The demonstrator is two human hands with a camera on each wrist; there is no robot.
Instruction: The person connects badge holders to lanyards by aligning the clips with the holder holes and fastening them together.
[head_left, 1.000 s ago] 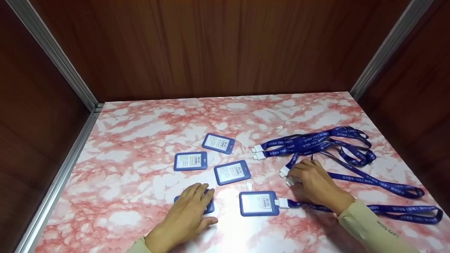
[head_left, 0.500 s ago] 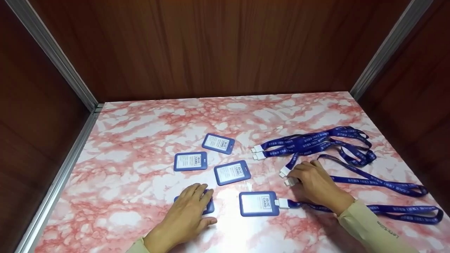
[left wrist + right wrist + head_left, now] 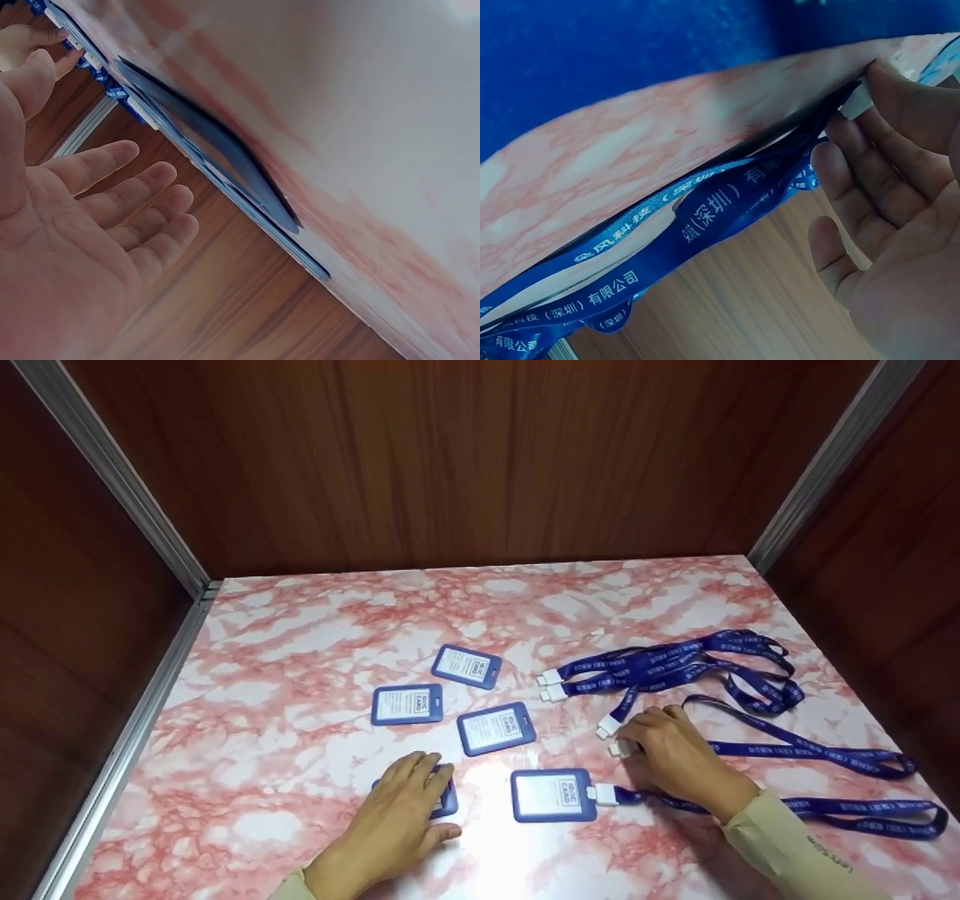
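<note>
My left hand (image 3: 394,817) hovers over a blue-framed badge holder (image 3: 445,804) and hides most of it in the head view. In the left wrist view its relaxed fingers (image 3: 161,217) stand apart from that holder (image 3: 217,150). Between thumb and fingers, my right hand (image 3: 667,750) pinches the white clip (image 3: 621,748) of a blue lanyard (image 3: 799,750), whose strap trails off to the right. The right wrist view shows the clip (image 3: 857,103) at the thumb tip. Just nearer me lies another badge holder (image 3: 553,795), joined to its own lanyard (image 3: 862,807) by a white clip.
Three more badge holders (image 3: 496,729) lie beyond the left hand. Several lanyards (image 3: 660,664) are heaped at the right, and one clip (image 3: 609,726) lies beside my right fingers. Brown wood-grain panels (image 3: 480,465) wall the marbled table (image 3: 315,660).
The pinched lanyard's strap has drawn away from the heap and shifted slightly toward the right. My right hand has moved a little rightward with it; the left hand has barely moved.
</note>
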